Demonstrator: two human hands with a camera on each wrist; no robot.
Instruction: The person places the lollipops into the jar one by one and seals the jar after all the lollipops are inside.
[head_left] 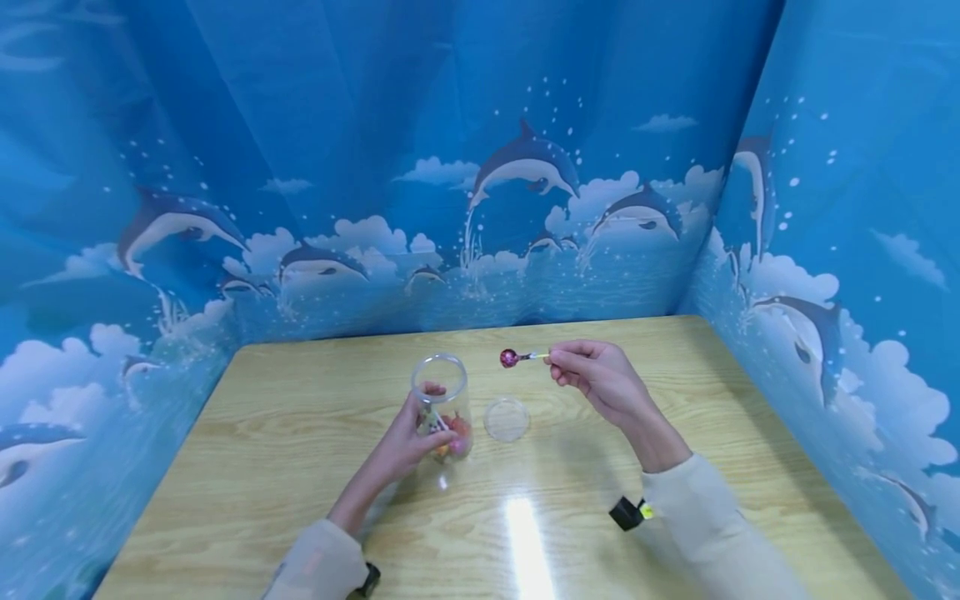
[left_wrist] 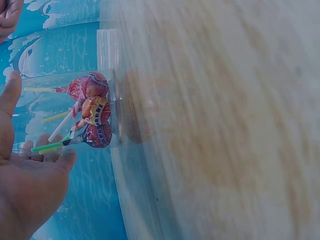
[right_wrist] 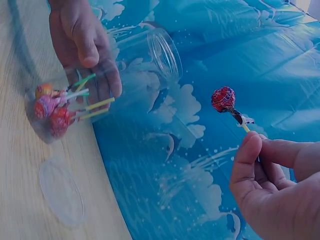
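A clear, lidless jar [head_left: 463,407] stands upright on the table, with several wrapped lollipops [right_wrist: 50,107] lying at its bottom, sticks pointing upward. My left hand [head_left: 408,435] grips the jar from its left side, thumb in front and fingers around the back. To the right of the jar, my right hand [head_left: 603,382] pinches the yellow stick of a lollipop [head_left: 509,358] between thumb and index finger. That lollipop has a dark red, shiny wrapper and points left, above the table and apart from the jar.
Just right of the jar, a round clear lid [head_left: 507,419] lies flat on the wooden table [head_left: 300,400]. Blue curtains [head_left: 360,125] with dolphins stand at the table's back and sides. A bright reflection [head_left: 527,542] shows near the front.
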